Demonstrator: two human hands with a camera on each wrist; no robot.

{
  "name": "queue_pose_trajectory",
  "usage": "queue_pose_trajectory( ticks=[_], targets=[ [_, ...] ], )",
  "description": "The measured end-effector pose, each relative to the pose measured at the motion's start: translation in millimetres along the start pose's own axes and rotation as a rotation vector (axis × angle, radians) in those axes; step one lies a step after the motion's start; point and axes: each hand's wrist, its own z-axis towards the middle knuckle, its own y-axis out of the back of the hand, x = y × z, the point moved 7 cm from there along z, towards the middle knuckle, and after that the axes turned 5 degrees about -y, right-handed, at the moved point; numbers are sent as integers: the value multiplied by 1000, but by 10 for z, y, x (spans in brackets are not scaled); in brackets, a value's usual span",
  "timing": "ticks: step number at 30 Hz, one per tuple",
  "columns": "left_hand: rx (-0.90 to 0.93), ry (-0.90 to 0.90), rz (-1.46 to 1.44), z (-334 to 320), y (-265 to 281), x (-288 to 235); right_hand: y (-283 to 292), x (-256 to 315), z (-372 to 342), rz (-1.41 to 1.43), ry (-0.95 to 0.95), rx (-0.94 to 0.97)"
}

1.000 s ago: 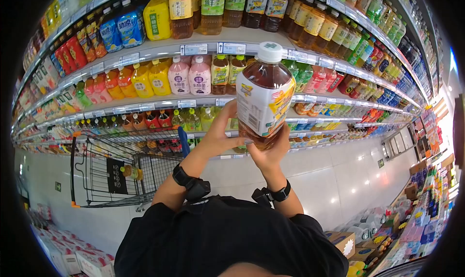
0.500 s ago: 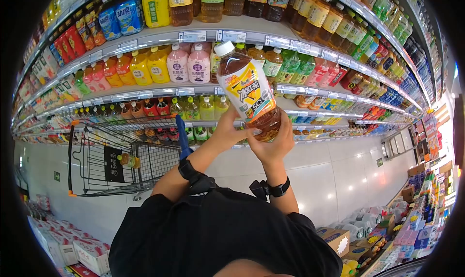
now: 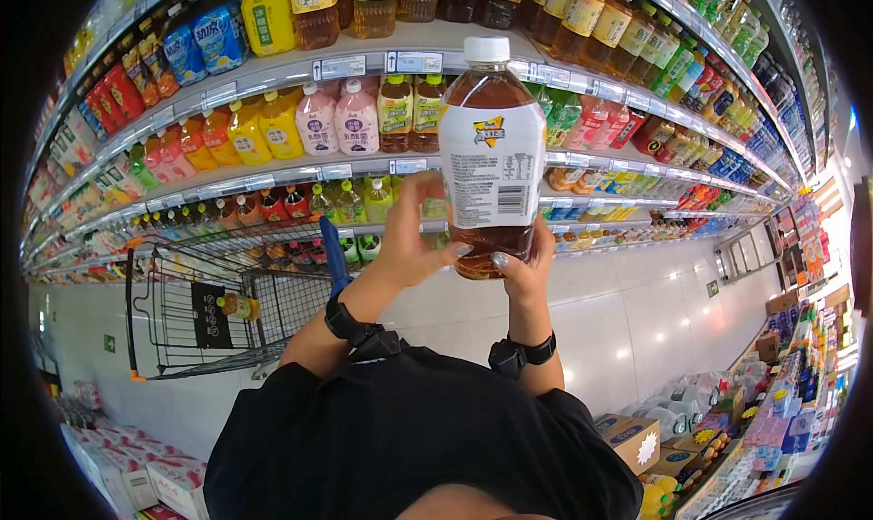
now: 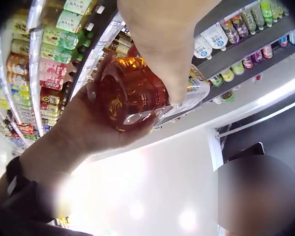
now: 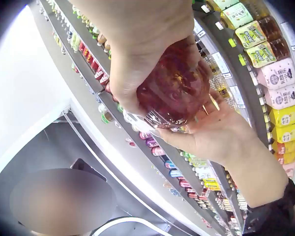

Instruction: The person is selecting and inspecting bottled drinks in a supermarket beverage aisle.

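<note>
While the large bottle (image 3: 492, 161) is held upright before the far shelves (image 3: 273, 65), right of the cart (image 3: 211, 327), I confirm a two-sided grip: the left hand (image 3: 407, 240) holds its lower left side, the right hand (image 3: 532, 263) its lower right. I judge pick-up complete and inspection of the near-side barcode label (image 3: 496, 188) in progress. Set-down is not done; the cart carries another, smaller-looking bottle (image 3: 239, 307).

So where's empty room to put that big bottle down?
The big bottle could maybe go on the cart's bare mesh beside the small bottle, or on the open floor between the shelves and boxes. There's also a thin bare strip before the upper brown bottles. Behind that, the shelves are crowded.
</note>
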Motion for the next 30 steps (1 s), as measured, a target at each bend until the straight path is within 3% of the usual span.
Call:
queue_pose_trajectory(
  ticks=[4,10,15,16,18,23,30],
  targets=[
    [-43,60,-170,-31,-55,91,11,-96,-22,-15,-78,-17],
    [32,135,-251,-97,-161,175,44,-169,-55,34,-81,-9],
    [-91,-159,63,194,44,5,94,-192,-92,51,-112,-33],
    [-249,-244,-37,388,215,-165,107,-185,-112,42,-123,-41],
    [-310,-392,-194,768,418,-814,143,-168,-136,15,-118,-45],
    [-95,-694,-413,583,443,-1862,114,-223,-215,136,-169,-60],
    [-117,-854,-375,35,247,-2136,161,-277,-309,156,-139,-33]
  ],
)
